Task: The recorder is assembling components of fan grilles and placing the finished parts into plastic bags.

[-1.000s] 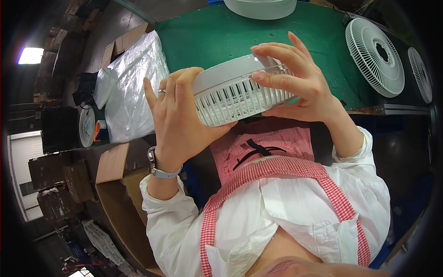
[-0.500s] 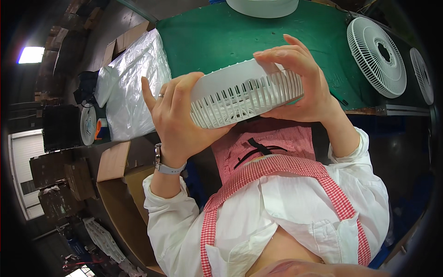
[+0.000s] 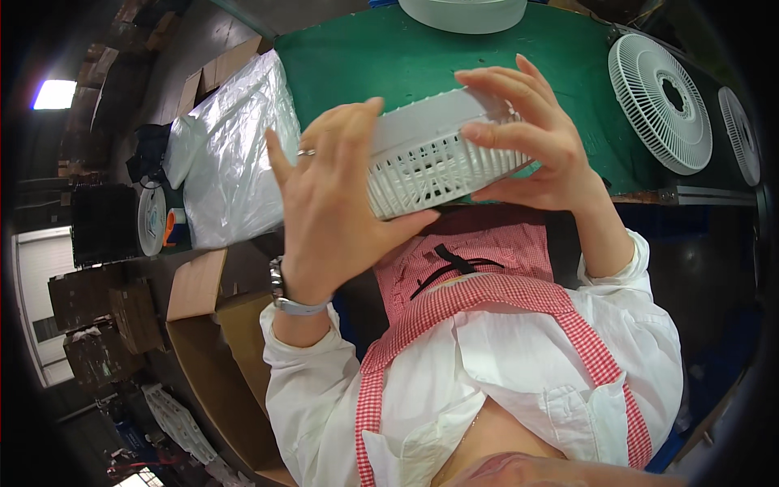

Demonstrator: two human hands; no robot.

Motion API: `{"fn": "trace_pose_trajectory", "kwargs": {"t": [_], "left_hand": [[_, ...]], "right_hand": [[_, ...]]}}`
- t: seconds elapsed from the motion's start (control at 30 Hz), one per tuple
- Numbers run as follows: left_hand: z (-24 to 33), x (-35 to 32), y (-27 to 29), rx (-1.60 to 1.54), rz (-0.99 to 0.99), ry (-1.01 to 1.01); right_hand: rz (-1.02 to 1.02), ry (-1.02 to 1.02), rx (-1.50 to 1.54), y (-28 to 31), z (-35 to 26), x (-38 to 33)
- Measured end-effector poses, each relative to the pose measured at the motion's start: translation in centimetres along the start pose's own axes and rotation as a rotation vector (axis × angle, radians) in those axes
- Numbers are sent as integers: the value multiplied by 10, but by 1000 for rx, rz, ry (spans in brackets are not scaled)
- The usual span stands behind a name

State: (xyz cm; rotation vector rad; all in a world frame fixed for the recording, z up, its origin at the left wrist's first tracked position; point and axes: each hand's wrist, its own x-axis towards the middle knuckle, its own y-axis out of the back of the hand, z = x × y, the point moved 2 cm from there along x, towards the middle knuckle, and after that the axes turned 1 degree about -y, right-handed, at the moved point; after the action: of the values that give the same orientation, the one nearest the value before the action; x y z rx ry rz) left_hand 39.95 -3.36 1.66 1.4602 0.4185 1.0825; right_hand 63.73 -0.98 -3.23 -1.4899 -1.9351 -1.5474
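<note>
Between my two hands I hold a round white fan grille (image 3: 446, 162) on edge, above the near edge of the green table. Its solid rim faces away from me and its slatted side shows toward me. My left hand (image 3: 333, 178) is wrapped round its left end, fingers over the top and thumb stretched out below. On the right end, my right hand (image 3: 531, 134) grips with the thumb against the slats and fingers over the rim. The left hand is slightly blurred. The far face of the grille is hidden.
On the green table (image 3: 349, 65), a white round part (image 3: 466, 12) lies at the far edge. A white fan grille (image 3: 660, 104) stands at right, another (image 3: 738, 134) beyond it. Clear plastic bags (image 3: 235, 154) lie at left. Below them is an open cardboard box (image 3: 203, 349).
The grille has tilted and shifted right a little. My left hand has moved right and up with it, and my right thumb has come round onto the slats.
</note>
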Motion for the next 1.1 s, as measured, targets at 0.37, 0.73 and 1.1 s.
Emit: {"fn": "trace_pose_trajectory", "kwargs": {"t": [0.37,0.73,1.1], "left_hand": [[2,13,2,-126,13,-80],[-7,25,-4,-492,15,131],[-17,41,-3,-687,-145,119]], "right_hand": [[-12,38,-38,-3,-13,7],[43,133,-18,-6,-11,10],[-8,58,-6,-9,-3,9]]}}
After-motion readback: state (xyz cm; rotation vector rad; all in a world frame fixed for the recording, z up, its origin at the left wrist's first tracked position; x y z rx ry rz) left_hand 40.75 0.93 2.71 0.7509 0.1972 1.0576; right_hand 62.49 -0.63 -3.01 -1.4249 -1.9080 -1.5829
